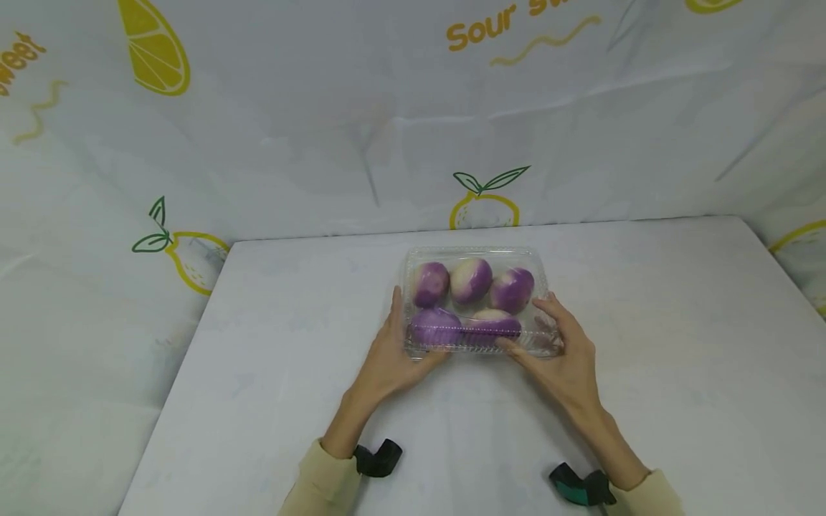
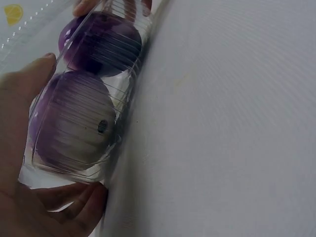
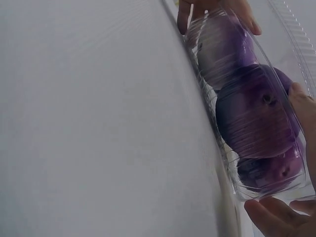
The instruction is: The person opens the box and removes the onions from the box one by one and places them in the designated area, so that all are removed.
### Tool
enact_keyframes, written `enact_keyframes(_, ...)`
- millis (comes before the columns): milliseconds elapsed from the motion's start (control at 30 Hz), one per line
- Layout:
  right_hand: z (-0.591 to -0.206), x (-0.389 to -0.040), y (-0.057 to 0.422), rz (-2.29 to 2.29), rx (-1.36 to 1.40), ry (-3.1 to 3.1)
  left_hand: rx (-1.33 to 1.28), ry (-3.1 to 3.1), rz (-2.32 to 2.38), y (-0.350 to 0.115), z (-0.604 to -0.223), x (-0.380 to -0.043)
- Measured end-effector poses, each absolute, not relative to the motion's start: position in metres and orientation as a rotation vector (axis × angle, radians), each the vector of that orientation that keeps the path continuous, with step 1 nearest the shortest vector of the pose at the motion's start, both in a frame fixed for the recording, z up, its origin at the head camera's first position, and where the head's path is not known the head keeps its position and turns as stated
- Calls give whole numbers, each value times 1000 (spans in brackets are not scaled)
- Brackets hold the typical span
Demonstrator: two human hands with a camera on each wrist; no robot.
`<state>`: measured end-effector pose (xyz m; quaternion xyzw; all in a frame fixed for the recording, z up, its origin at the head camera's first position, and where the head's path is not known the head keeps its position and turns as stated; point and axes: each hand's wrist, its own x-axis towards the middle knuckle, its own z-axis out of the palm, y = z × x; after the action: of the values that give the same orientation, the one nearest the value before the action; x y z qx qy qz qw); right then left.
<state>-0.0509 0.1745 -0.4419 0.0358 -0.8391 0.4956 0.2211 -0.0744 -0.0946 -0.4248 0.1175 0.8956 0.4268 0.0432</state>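
Observation:
Both hands hold a clear plastic box [image 1: 477, 350] near the middle of the white table, one at each side. Several purple-and-white turnips [image 1: 471, 280] show through the plastic in two rows. My left hand [image 1: 390, 362] grips the left side, its thumb along the front edge. On the right side my right hand [image 1: 568, 358] has its thumb at the front and fingers round the corner. In the left wrist view, the left fingers [image 2: 79, 212] curl about the box's end. The right wrist view shows the right fingers [image 3: 276, 215] at the opposite end.
The white table [image 1: 290, 301] spreads around the box. Behind it hangs a white cloth [image 1: 290, 143] with printed lemons and lettering. Each wrist carries a black strapped-on device, left [image 1: 378, 459] and right [image 1: 581, 486].

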Motion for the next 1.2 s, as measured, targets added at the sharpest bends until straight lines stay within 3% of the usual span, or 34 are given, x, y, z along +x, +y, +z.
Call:
enact_keyframes(633, -435, -44, 189, 1301, 278, -2368, 483, 2868, 1251, -94, -429, -62)
enact_keyframes(1000, -425, -39, 203, 1254, 485, -2390, 329, 2798, 1216, -99, -429, -59)
enact_keyframes(1200, -420, -33, 206, 1171, 454, -2479, 274, 2781, 1220, -97, -429, -54)
